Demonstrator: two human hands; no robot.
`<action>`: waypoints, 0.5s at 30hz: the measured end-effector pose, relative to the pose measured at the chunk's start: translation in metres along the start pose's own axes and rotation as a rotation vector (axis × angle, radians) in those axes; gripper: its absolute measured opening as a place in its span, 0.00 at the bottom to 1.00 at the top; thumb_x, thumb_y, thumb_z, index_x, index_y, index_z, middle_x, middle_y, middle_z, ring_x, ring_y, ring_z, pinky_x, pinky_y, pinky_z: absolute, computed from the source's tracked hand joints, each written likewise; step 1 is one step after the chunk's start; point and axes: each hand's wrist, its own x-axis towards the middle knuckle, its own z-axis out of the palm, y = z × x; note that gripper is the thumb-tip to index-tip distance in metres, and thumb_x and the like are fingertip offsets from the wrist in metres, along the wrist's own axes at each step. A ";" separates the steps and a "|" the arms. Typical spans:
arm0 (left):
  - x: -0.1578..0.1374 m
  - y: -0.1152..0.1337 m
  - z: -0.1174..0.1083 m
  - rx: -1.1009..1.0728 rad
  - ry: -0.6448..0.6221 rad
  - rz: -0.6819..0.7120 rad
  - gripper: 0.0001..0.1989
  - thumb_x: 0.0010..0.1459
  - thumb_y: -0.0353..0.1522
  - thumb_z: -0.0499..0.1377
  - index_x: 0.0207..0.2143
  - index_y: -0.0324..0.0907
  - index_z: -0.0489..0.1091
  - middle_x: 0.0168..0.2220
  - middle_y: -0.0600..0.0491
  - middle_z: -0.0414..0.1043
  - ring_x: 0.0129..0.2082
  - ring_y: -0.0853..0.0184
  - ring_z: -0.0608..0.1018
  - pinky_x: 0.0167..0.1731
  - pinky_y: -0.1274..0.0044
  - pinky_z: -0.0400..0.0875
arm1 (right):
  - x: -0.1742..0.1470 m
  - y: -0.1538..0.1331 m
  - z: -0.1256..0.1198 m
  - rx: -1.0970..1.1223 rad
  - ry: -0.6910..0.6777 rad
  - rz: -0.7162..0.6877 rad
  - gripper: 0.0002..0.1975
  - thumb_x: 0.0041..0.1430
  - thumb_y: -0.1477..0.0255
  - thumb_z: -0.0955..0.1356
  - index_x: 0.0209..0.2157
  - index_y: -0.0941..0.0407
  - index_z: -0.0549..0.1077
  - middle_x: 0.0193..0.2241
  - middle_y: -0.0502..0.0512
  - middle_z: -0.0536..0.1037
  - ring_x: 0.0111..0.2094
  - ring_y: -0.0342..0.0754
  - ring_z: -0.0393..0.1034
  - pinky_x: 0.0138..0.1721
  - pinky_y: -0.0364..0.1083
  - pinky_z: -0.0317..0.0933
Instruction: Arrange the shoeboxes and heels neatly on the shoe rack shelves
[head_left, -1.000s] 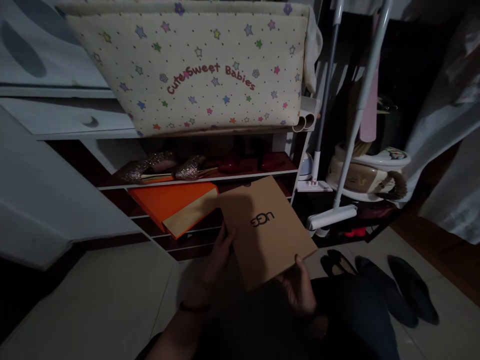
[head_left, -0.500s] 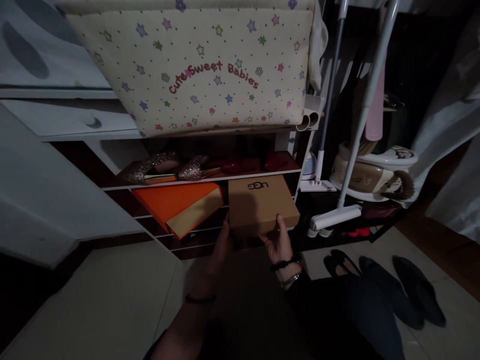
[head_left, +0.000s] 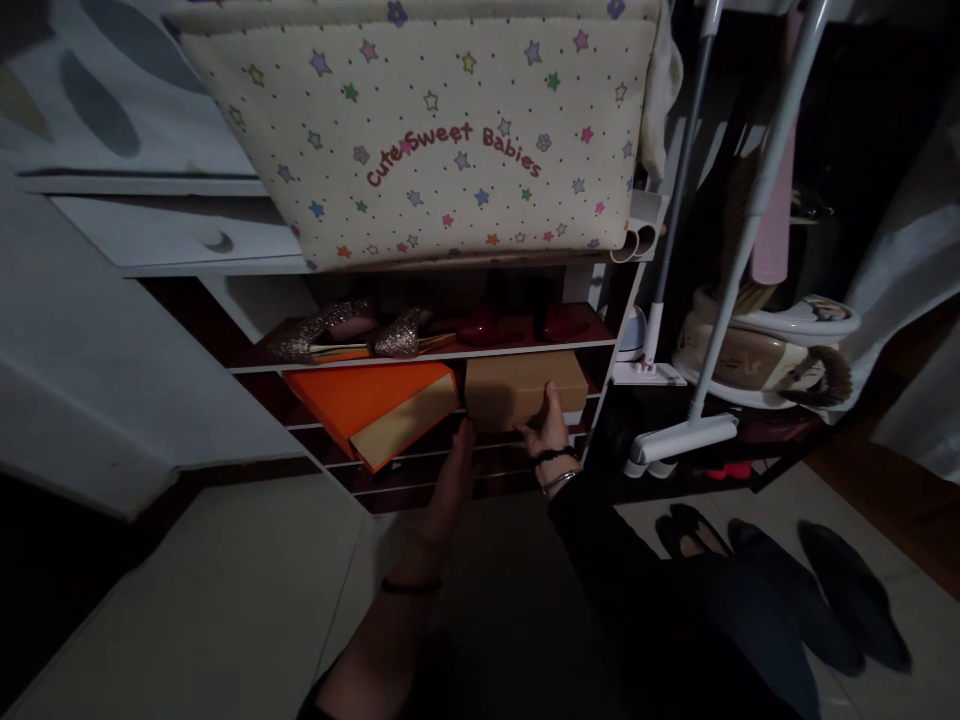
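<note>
A brown cardboard shoebox (head_left: 504,392) sits mostly inside the shoe rack (head_left: 341,432), under the upper shelf, with its front end showing. My right hand (head_left: 547,425) grips its front, thumb up against the face and the other fingers bent at the lower edge. At the box's lower left corner is my left hand (head_left: 459,460), fingers stretched out and close together; whether it touches the box I cannot tell. Left of the box, an orange box (head_left: 382,400) with a tan side lies slanted and juts out of the same level.
Glittery heels (head_left: 397,335) and red shoes (head_left: 487,325) stand on the shelf above. A star-patterned fabric cover (head_left: 450,200) hangs over the rack. To the right lean a white-headed mop (head_left: 686,437) and another pole. Dark shoes (head_left: 851,590) lie on the tiled floor.
The shoebox has gone deeper into the rack, and its lettered top is now out of sight. Both hands have moved forward with it. The view has shifted slightly left.
</note>
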 end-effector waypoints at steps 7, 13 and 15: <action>0.000 -0.005 -0.002 -0.011 -0.016 -0.003 0.20 0.71 0.49 0.53 0.59 0.58 0.75 0.76 0.54 0.53 0.78 0.59 0.51 0.71 0.58 0.52 | 0.007 -0.006 0.005 -0.039 -0.055 -0.033 0.33 0.56 0.46 0.74 0.56 0.51 0.73 0.52 0.59 0.80 0.56 0.56 0.73 0.52 0.61 0.73; -0.006 0.000 -0.014 -0.068 0.080 -0.073 0.20 0.69 0.48 0.57 0.58 0.53 0.73 0.75 0.47 0.57 0.75 0.53 0.58 0.68 0.54 0.59 | -0.002 -0.002 -0.015 -0.105 -0.088 0.078 0.33 0.56 0.39 0.70 0.50 0.52 0.74 0.43 0.58 0.81 0.51 0.57 0.75 0.51 0.65 0.70; -0.008 0.006 -0.024 -0.094 0.177 -0.140 0.18 0.68 0.45 0.60 0.56 0.50 0.73 0.71 0.44 0.63 0.72 0.52 0.64 0.66 0.54 0.63 | -0.016 0.017 -0.028 -0.180 -0.052 0.178 0.33 0.57 0.37 0.68 0.45 0.52 0.74 0.35 0.55 0.79 0.45 0.58 0.76 0.48 0.65 0.71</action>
